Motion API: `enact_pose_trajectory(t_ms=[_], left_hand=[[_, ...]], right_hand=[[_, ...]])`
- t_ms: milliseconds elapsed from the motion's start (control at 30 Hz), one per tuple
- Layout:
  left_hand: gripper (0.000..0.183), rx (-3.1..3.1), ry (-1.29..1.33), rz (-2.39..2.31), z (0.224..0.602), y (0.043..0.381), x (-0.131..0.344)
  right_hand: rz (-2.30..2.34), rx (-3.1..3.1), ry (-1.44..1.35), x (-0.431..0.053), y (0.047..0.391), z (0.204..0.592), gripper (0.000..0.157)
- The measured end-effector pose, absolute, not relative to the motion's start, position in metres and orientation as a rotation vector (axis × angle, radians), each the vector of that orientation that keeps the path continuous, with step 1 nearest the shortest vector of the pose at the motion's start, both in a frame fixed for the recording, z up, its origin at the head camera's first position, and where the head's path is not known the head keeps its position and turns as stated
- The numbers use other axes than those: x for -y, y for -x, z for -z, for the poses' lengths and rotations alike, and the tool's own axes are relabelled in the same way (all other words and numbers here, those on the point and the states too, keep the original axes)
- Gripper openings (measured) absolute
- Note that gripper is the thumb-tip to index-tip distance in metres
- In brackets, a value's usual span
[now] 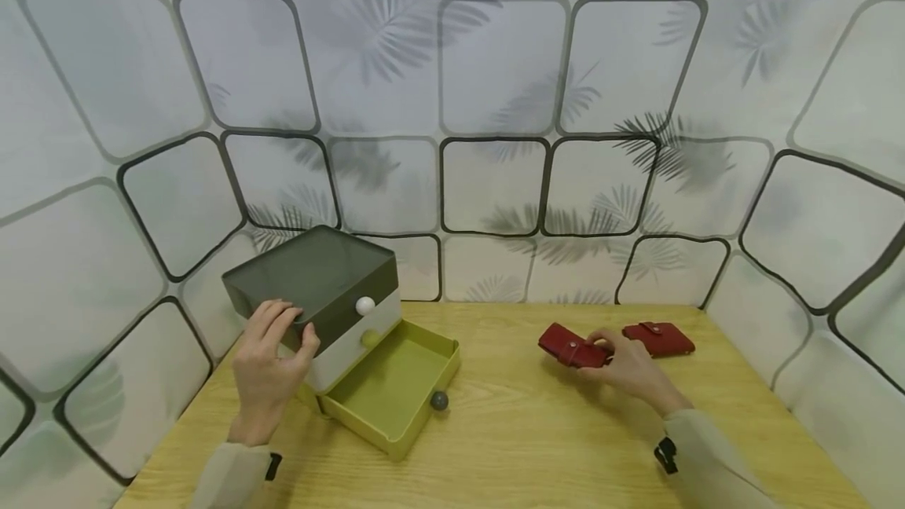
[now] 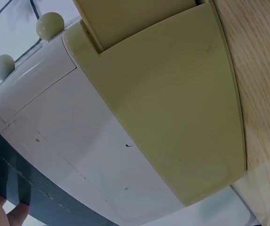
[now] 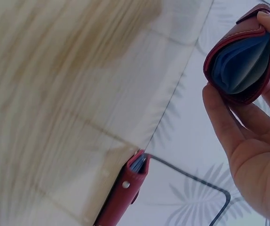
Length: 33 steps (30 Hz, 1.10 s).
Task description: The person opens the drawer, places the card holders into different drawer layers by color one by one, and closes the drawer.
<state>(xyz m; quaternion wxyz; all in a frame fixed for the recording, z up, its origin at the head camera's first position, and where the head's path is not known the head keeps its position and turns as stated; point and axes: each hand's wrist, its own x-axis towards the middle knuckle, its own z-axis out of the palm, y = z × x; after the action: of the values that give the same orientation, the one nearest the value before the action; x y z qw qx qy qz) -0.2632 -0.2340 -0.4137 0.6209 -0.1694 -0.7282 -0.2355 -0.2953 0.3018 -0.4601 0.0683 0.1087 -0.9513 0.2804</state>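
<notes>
A small chest of drawers [image 1: 318,281] with dark, white and olive tiers stands on the left of the table. Its bottom drawer [image 1: 396,375] is pulled out, and its bare floor shows. My left hand [image 1: 267,360] rests with its fingers at the near corner of the dark top tier; the left wrist view catches only fingertips [image 2: 17,214] against that tier. Above the table on the right, my right hand [image 1: 629,371] pinches a red card holder [image 1: 569,346] between thumb and fingers. Bluish plastic sleeves [image 3: 241,66] show in its end. Another red card holder [image 1: 659,338] lies just beyond that hand.
The wooden table [image 1: 509,430] meets a patterned wall covering [image 1: 495,187] at the back and sides. The drawer's dark round knob [image 1: 439,400] juts toward the middle. A white knob [image 1: 364,305] and an olive knob [image 1: 370,338] mark the upper tiers.
</notes>
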Motion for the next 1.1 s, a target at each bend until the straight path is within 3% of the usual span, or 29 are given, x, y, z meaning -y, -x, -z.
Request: enact_pose_trajectory(t_ms=[367,1100], left_hand=[[0.033,1.674,0.384,0.530,0.413,0.260,0.233],[0.034,1.685,0.386,0.524,0.412,0.262,0.234]], right_hand=[[-0.853,2.799,-0.444,-0.278,0.300,0.455,0.042],[-1.017,2.642,-0.666,-0.215,0.302,0.441,0.047]])
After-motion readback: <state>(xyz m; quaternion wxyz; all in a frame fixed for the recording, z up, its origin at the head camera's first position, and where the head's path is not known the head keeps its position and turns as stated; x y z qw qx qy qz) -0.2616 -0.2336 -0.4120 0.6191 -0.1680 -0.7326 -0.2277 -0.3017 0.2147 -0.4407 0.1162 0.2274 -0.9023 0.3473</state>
